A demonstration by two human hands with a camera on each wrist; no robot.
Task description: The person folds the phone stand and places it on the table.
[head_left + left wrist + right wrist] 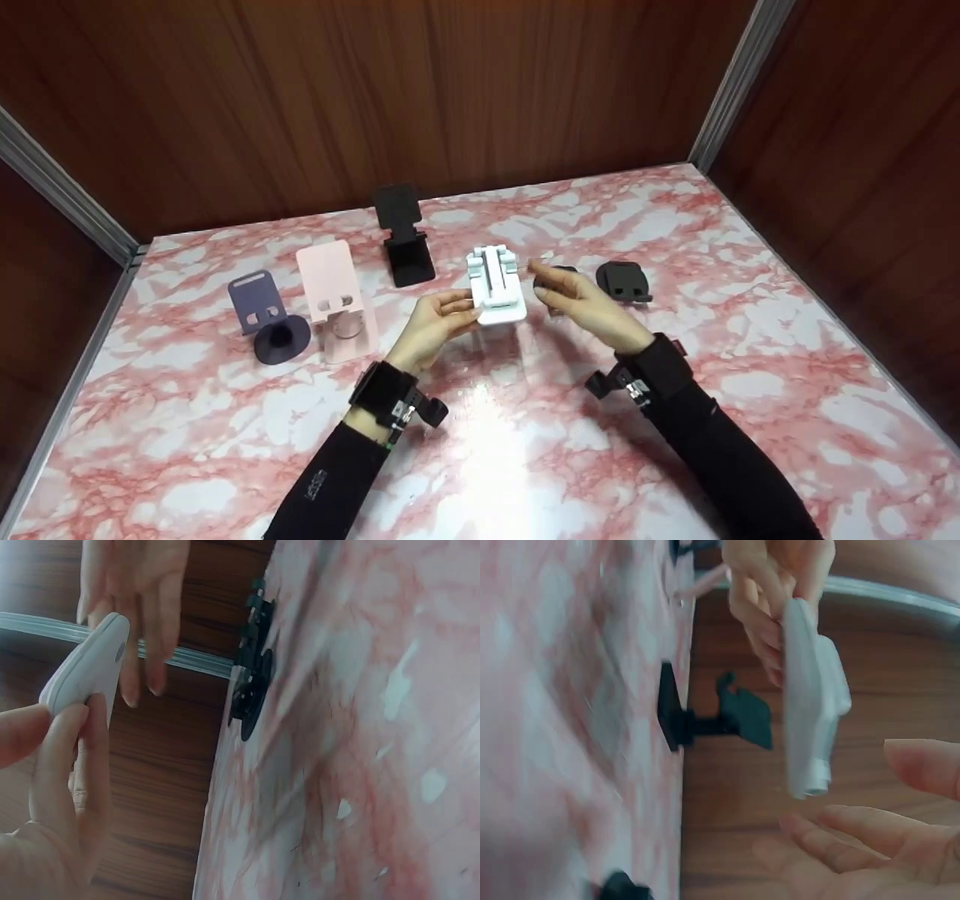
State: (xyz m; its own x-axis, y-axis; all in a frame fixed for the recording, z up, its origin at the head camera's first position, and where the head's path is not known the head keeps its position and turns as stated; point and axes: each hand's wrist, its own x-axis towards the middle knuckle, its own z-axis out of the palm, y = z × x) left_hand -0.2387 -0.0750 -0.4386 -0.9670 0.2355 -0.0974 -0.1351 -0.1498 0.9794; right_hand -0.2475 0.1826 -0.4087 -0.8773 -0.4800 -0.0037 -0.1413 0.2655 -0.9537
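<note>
— Held?
— One white stand [495, 300], pinched by the left grip [435, 322]; the right grip [585, 300] is held loosely extended beside it.
— Others?
— Left of both, one purple stand [253, 298], one pink stand [328, 275]; beyond, three black stands [410, 261] are seen.

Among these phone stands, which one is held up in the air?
The white stand: the left hand grips it above the table. The purple stand, the pink stand and the black stands all rest on the table.
</note>
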